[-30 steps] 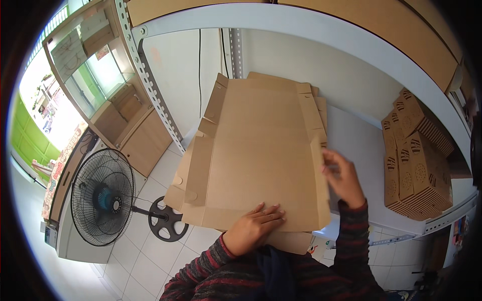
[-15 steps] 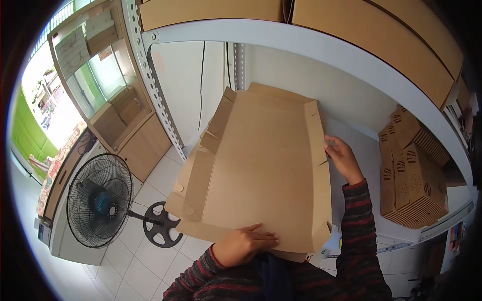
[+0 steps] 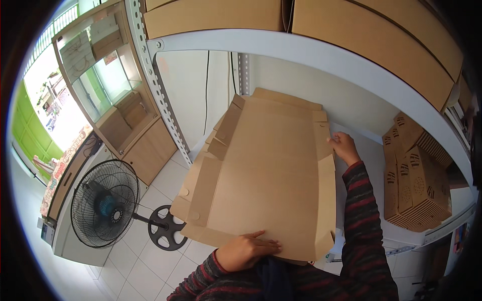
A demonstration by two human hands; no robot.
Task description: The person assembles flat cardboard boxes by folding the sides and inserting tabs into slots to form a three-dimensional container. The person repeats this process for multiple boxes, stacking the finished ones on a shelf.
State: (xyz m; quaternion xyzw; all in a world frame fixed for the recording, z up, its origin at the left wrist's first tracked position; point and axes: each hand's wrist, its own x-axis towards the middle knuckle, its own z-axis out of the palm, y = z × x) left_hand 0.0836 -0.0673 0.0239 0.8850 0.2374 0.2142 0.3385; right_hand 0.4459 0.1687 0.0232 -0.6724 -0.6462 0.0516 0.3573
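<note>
Left hand (image 3: 245, 252): spread flat on cardboard (image 3: 271, 175), lower centre | right hand (image 3: 344, 147): fingers curled at its edge, right of centre, grip unclear

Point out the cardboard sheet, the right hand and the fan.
Cardboard sheet (image 3: 271, 173): head view, its broad flat panel.
Right hand (image 3: 345, 148): head view, middle of the hand.
Fan (image 3: 105, 203): head view, its round wire cage.
</note>
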